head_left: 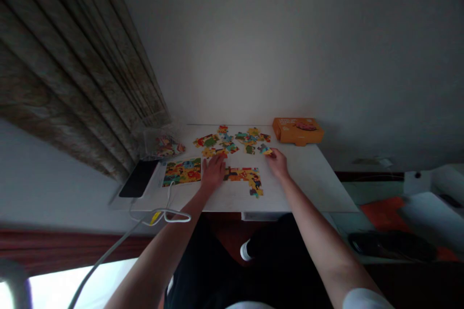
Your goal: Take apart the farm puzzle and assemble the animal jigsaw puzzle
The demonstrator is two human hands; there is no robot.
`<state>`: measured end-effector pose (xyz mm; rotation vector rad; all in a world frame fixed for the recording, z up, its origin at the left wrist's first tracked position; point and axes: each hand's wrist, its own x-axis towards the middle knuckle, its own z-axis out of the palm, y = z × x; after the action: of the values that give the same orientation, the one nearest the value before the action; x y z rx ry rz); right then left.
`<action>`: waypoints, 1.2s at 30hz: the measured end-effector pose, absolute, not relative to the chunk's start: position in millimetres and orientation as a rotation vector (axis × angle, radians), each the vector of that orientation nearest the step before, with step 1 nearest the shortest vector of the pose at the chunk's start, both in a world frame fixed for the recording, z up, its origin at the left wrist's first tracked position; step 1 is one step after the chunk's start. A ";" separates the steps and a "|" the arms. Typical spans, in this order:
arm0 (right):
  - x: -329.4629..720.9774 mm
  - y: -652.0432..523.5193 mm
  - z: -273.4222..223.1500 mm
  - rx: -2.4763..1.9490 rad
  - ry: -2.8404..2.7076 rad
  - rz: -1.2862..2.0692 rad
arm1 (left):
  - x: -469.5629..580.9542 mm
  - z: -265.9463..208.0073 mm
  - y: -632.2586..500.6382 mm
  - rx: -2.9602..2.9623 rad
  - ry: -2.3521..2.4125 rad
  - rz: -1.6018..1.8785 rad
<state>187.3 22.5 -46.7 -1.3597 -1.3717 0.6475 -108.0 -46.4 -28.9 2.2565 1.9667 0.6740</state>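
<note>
My right hand [278, 161] pinches a blue and yellow puzzle piece [264, 149] over the right part of the white table. My left hand [213, 170] lies with its fingers stretched out at the left end of the joined puzzle strip [243, 174], its fingertips at the loose pieces. That strip runs to the right and turns down toward me at its right end. Several loose puzzle pieces [250, 149] are spread along the back of the table. Left of my left hand lies a colourful picture sheet [182, 172].
An orange box [298, 131] stands at the table's back right. On the left are a clear plastic bag [159, 144] with colourful contents and a black phone [139, 179]. A white cable [170, 211] hangs across the front left edge. Curtains [79, 58] border the left side.
</note>
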 end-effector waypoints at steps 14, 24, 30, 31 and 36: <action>125.5 -56.5 -21.2 -1.100 -1.375 1.107 | -107.4 -10.0 -66.2 2.533 1.451 0.839; 119.1 -62.2 -37.0 -1.219 -1.737 0.778 | -99.8 2.2 -67.6 2.663 1.098 0.549; 120.7 -65.9 -34.0 -1.158 -1.748 0.634 | -100.6 0.9 -66.8 2.684 1.040 0.525; 121.7 -66.6 -33.2 -1.176 -1.709 0.587 | -100.8 -0.1 -66.6 2.694 1.037 0.517; 124.7 -67.9 -31.1 -1.339 -1.652 0.397 | -98.7 -2.0 -69.6 2.718 1.058 0.508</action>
<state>124.7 -67.9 -31.1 -1.3393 -1.6516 0.3974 -98.7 -69.6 -2.0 2.7184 1.0576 0.5083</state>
